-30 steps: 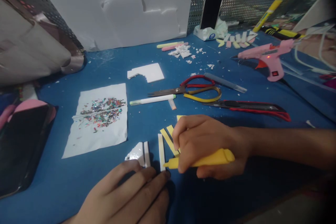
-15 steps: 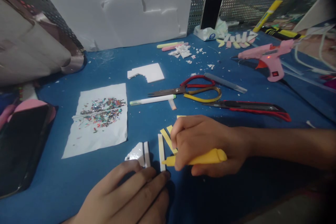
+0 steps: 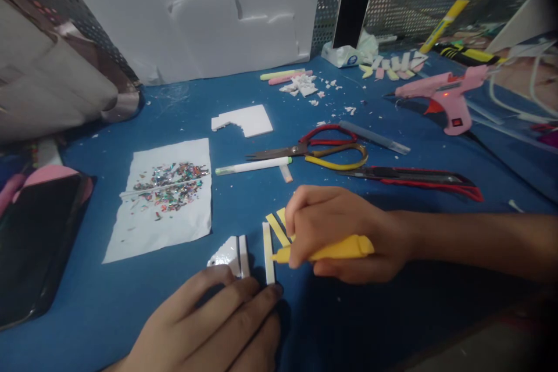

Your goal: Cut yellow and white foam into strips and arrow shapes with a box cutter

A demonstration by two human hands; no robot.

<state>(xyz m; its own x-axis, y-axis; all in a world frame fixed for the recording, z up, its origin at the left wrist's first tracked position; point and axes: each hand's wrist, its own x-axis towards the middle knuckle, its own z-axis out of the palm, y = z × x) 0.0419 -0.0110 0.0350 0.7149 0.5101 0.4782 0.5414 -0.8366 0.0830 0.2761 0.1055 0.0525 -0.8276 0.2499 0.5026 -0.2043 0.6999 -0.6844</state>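
Observation:
My right hand [image 3: 337, 232] is closed around a yellow marker [image 3: 325, 251], whose tip touches the side of a narrow white foam strip [image 3: 268, 253] lying on the blue table [image 3: 244, 197]. My left hand [image 3: 213, 325] lies flat with fingers stretched out, fingertips pressing the near end of that strip and of a white foam piece [image 3: 231, 256] beside it. Yellow strips [image 3: 279, 226] lie just under my right hand's knuckles.
A white paper with glitter bits [image 3: 168, 195] lies to the left. Scissors [image 3: 325, 151], a white pen [image 3: 253, 167], a red-black cutter [image 3: 414, 177], a pink glue gun [image 3: 444, 96], a foam square [image 3: 246, 121] and foam scraps lie beyond. A phone [image 3: 353, 9] leans against the mesh wall.
My right hand and the yellow marker have slid away from me along the white strip, from its near end towards its middle. My left hand has stayed put.

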